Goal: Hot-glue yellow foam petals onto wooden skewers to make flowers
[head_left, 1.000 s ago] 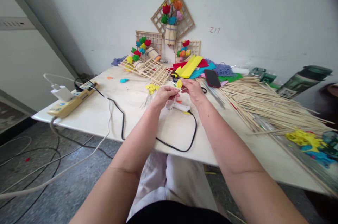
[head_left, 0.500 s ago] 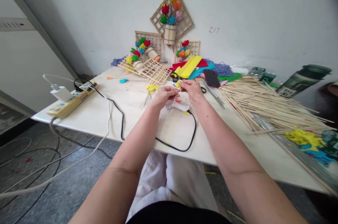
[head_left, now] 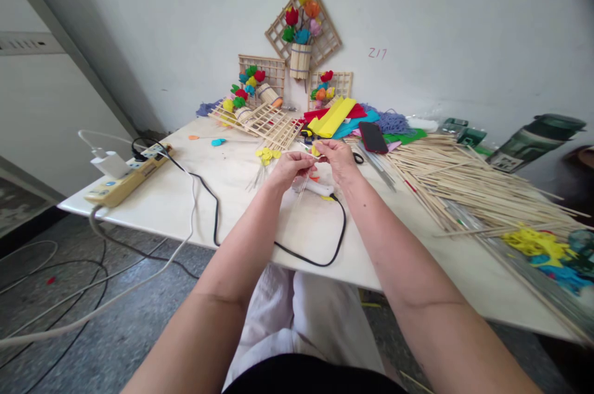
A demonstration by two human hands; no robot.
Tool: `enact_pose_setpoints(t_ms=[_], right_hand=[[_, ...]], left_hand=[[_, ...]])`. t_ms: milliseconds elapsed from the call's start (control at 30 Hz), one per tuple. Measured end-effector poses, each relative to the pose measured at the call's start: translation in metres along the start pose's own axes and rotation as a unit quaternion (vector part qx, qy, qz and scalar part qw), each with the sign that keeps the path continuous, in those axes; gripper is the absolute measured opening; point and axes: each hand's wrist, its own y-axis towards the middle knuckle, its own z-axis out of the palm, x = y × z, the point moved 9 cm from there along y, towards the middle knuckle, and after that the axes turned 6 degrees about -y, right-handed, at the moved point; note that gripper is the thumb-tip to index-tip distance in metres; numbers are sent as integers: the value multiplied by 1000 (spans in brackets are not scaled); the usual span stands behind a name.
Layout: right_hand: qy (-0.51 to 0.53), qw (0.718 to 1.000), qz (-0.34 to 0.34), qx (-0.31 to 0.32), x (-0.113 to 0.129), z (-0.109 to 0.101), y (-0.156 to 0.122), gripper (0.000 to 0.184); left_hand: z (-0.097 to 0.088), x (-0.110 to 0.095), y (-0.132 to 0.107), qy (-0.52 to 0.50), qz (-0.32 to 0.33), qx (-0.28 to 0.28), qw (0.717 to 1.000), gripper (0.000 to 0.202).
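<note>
Over the table's middle, my left hand [head_left: 294, 168] is closed in a pinch on thin wire stems [head_left: 303, 186] that point down toward me. Close beside it, my right hand [head_left: 336, 158] pinches a small yellow petal piece [head_left: 317, 148] at the top of the stems. Fingers partly hide where petal and stems meet. Beneath the hands lies a white glue gun [head_left: 320, 188] with a black cord. A cluster of yellow petal pieces [head_left: 266, 155] on wires rests left of my left hand. Scissors [head_left: 357, 158] lie just right of my right hand.
Wooden sticks [head_left: 464, 177] spread across the right side, with a dark bottle [head_left: 538, 140] behind them. A phone [head_left: 372, 137] lies near folded yellow paper [head_left: 333, 117]. Lattice panels with flowers [head_left: 304, 26] stand at the back. A power strip [head_left: 125, 180] sits at left, its cables trailing off the table.
The yellow petal piece has turned slightly and is more covered by my right fingers. Both hands stay in almost the same place.
</note>
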Motion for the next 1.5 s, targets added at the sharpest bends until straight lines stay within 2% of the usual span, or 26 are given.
enact_pose_setpoints(t_ms=[133, 500, 667, 800, 967, 1200, 1500], right_hand=[[-14, 999, 16, 44, -2, 6, -2, 20], [-21, 999, 7, 41, -10, 4, 3, 26], [-41, 999, 6, 19, -9, 2, 2, 27], [-28, 999, 17, 39, -6, 3, -1, 29], [0, 1000, 10, -4, -3, -7, 0, 27], [-45, 997, -14, -58, 1, -13, 1, 22], [1, 1000, 11, -20, -3, -9, 3, 24]], left_hand=[[-1, 0, 1, -1, 5, 1, 1000, 24], [0, -1, 2, 8, 19, 2, 1000, 25], [-1, -1, 1, 11, 16, -8, 1000, 27], [-4, -2, 2, -7, 19, -12, 1000, 28], [-5, -1, 4, -3, 18, -10, 1000, 29], [3, 1, 0, 2, -14, -2, 1000, 35], [2, 1, 1, 15, 1, 18, 1000, 34]])
